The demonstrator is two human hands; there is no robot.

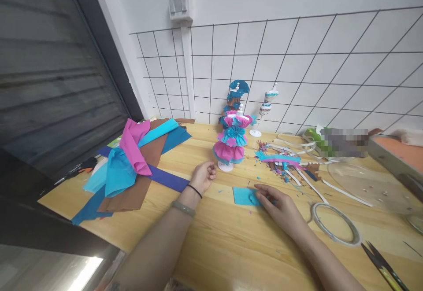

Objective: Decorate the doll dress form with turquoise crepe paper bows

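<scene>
My left hand [203, 176] rests on the wooden table [224, 238] with its fingers loosely curled, holding nothing I can see, just left of the white base of a pink and blue paper dress figure [231, 141]. My right hand [279, 205] lies flat with fingers stretched out, its fingertips on a small blue paper square [244, 195]. Behind the dress stand a blue and brown paper figure [236, 95] and a small white mannequin stand [266, 106].
A pile of pink, blue, brown and purple crepe paper [135, 163] covers the left side. Paper scraps and strips [284, 161] lie to the right, with a wire ring [333, 222], scissors [383, 267], a clear dome [373, 183] and a wire grid wall [297, 62] behind.
</scene>
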